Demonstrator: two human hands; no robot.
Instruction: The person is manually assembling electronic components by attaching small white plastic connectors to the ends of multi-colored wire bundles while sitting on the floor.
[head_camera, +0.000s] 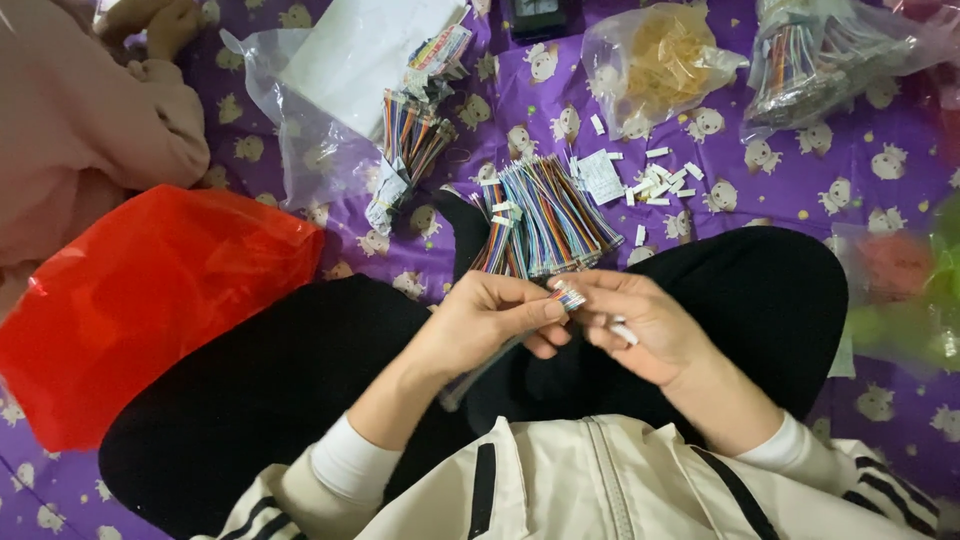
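A thin bundle of multicoloured wires (560, 300) is being held over the lap in black trousers (300, 380), its striped tip sticking out between both hands while its length is trailing down under the left hand (490, 325), whose fingers are pinching together on it. The right hand (640, 320) is meeting that tip with thumb and forefinger closed on it, and is also gripping 1 small white piece (622, 332) in its curled fingers. Just beyond the knees, a larger heap of coloured wires (550, 215) is lying on the purple patterned cloth (880, 180), with scattered white connectors (660, 180) beside it and a red plastic bag (140, 300) sitting to the left.
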